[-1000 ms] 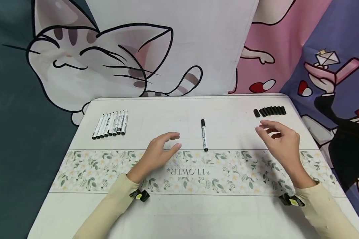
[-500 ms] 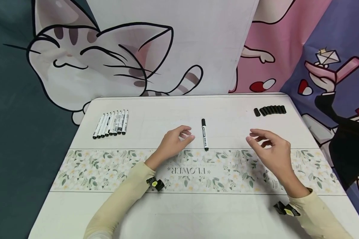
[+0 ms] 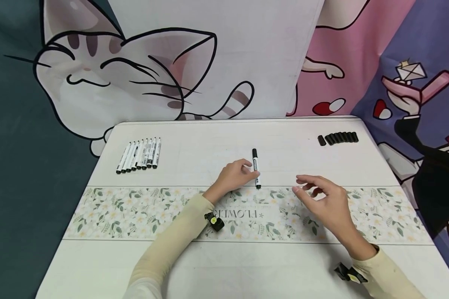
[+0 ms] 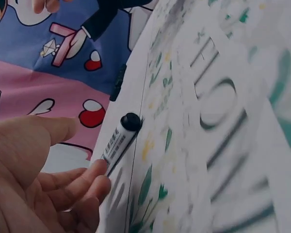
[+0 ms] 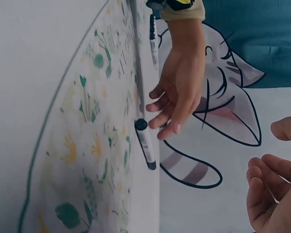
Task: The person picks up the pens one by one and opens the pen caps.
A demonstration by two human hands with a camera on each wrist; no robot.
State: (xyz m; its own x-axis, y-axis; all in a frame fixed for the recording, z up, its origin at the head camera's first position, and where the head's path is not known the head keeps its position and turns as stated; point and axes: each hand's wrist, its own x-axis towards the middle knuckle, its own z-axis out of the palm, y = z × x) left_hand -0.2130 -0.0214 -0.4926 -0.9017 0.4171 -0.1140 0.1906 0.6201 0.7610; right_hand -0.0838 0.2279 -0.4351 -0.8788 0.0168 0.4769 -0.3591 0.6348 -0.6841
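Note:
A capped black-and-white marker (image 3: 255,159) lies on the table, roughly upright in the head view. My left hand (image 3: 233,177) is right beside it, thumb and fingers parted around its left side. In the left wrist view the fingertips overlap the marker's barrel (image 4: 117,146); the thumb stands apart, and whether the fingers touch the barrel is unclear. Over the flower strip hovers my right hand (image 3: 324,200), fingers loosely bent and holding nothing. The right wrist view has the left hand (image 5: 182,85) just above the marker (image 5: 145,144).
Several uncapped white markers (image 3: 138,155) lie in a row at the table's left. At the far right are several black caps (image 3: 343,137), one slightly apart from the others. A printed curtain (image 3: 269,58) hangs behind the table's back edge (image 3: 224,121).
My left hand has moved right to the lone marker. My right hand has drawn back from the caps, leftward and nearer to me. The marker and caps have stayed put.

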